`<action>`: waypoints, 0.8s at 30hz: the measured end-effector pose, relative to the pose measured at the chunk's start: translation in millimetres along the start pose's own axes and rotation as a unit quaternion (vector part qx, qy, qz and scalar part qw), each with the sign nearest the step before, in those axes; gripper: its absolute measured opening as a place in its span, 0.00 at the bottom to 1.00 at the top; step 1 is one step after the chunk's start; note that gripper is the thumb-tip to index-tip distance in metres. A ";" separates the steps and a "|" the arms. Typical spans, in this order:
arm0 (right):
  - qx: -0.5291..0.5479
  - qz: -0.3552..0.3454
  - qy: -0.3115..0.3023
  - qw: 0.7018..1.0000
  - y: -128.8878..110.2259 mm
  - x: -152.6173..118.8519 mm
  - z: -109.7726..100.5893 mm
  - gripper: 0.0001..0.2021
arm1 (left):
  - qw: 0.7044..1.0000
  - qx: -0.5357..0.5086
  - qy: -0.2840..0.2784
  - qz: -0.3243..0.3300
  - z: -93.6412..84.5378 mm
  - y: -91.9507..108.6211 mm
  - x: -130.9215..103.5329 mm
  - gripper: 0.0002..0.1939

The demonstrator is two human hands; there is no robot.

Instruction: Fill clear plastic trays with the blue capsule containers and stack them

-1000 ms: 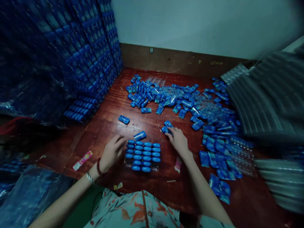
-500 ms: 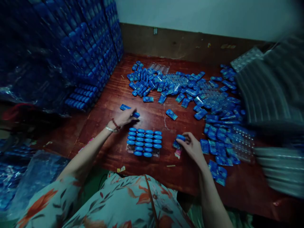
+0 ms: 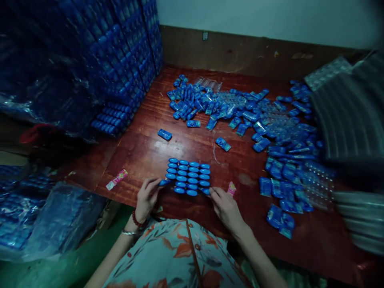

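Note:
Several glossy blue packs stand in four columns in a clear tray, forming a block (image 3: 187, 175) near the front of the red-brown table (image 3: 135, 160). My left hand (image 3: 147, 198) pinches a blue pack (image 3: 164, 182) at the block's left front side. At the right front corner, my right hand (image 3: 225, 206) has its fingers closed on another blue pack (image 3: 205, 191). Two loose blue packs lie flat beyond the block, one at the left (image 3: 165, 135) and one at the right (image 3: 223, 144).
Loose blue packs (image 3: 214, 108) and clear trays are heaped at the back and right. Tall stacks of blue packs (image 3: 120, 52) rise at the left. Nested trays (image 3: 348, 116) stand far right. Pink-and-white wrappers (image 3: 117, 179) lie at left and right.
My left hand has come back toward me from beyond the block, with a blue pack. My right hand has moved left to the block's corner with its pack. The view has shifted slightly.

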State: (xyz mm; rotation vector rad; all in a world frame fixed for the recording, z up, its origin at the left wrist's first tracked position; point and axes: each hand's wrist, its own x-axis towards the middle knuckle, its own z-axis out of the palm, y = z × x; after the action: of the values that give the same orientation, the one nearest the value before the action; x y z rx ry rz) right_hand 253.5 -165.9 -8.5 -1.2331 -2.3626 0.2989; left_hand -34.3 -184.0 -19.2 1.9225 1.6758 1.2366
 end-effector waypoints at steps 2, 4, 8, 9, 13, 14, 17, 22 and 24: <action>-0.061 -0.038 -0.063 0.995 0.4 10.8 -11.6 0.15 | 0.996 0.036 -0.063 0.061 1.4 0.0 2.8 0.16; -0.101 -0.065 -0.119 0.986 -3.0 21.0 -21.0 0.13 | 0.983 0.068 -0.136 0.098 -3.3 -1.4 6.9 0.21; -0.158 -0.092 -0.193 0.964 -15.3 36.8 -25.7 0.10 | 0.940 0.125 -0.276 0.156 -14.2 -1.4 18.9 0.22; -0.171 -0.095 -0.201 0.960 -18.1 39.6 -24.3 0.10 | 0.931 0.135 -0.294 0.171 -14.9 -0.8 22.1 0.22; -0.200 -0.083 -0.202 0.955 -24.2 45.2 -17.3 0.11 | 0.915 0.165 -0.297 0.218 -11.7 0.9 28.1 0.21; -0.197 -0.078 -0.195 0.957 -24.1 44.7 -16.4 0.11 | 0.913 0.176 -0.290 0.226 -11.2 0.9 27.2 0.20; -0.180 -0.063 -0.141 0.971 -20.1 39.2 -17.0 0.07 | 0.921 0.201 -0.240 0.233 -13.5 0.0 23.1 0.20; -0.164 -0.004 -0.019 0.986 6.7 39.8 -25.9 0.11 | 0.978 0.115 -0.118 0.125 -19.0 -13.5 53.3 0.15; -0.152 0.074 -0.003 0.986 28.1 56.3 -29.4 0.12 | 0.989 0.103 -0.077 0.068 -13.0 -27.0 87.3 0.11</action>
State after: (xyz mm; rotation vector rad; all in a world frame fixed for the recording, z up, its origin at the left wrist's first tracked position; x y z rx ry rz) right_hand 260.2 -104.2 22.8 -1.5511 -2.3887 -0.0164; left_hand -66.5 -100.7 4.1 2.2242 1.6725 0.9624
